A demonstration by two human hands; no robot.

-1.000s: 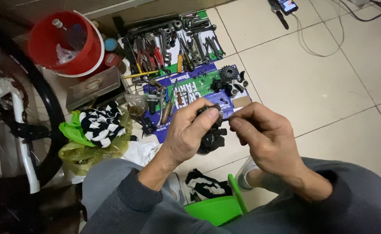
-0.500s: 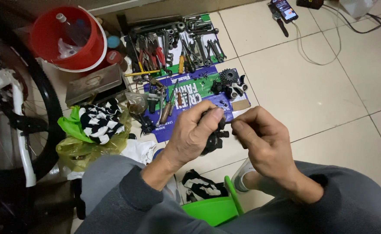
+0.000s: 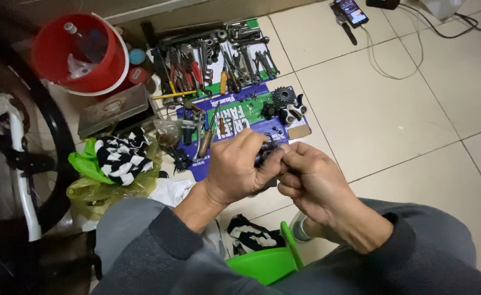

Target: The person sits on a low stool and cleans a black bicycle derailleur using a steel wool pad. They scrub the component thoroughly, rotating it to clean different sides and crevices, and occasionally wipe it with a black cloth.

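Note:
My left hand [image 3: 235, 169] and my right hand [image 3: 311, 183] meet in the middle of the view, both closed around a small dark metal bicycle part [image 3: 267, 152] that shows between the fingertips. Most of the part is hidden by the fingers. Below the hands lie my grey-sleeved arms and grey trousers. Just beyond the hands a blue and green printed cardboard sheet [image 3: 262, 128] lies on the tiled floor, carrying a toothed cog [image 3: 282, 97], black and white small parts [image 3: 291, 113] and screwdrivers [image 3: 206, 136].
Pliers, wrenches and sockets [image 3: 218, 60] are spread at the top centre. A red bucket [image 3: 82, 54] stands top left, a bicycle wheel and white frame [image 3: 16, 147] at the left. Striped cloth on green bags [image 3: 117, 158], a green bowl [image 3: 262, 262], a phone with cable [image 3: 352, 12].
The hands have drawn closer together, fingers now overlapping on the dark part. The view has shifted slightly, otherwise the floor items lie as before.

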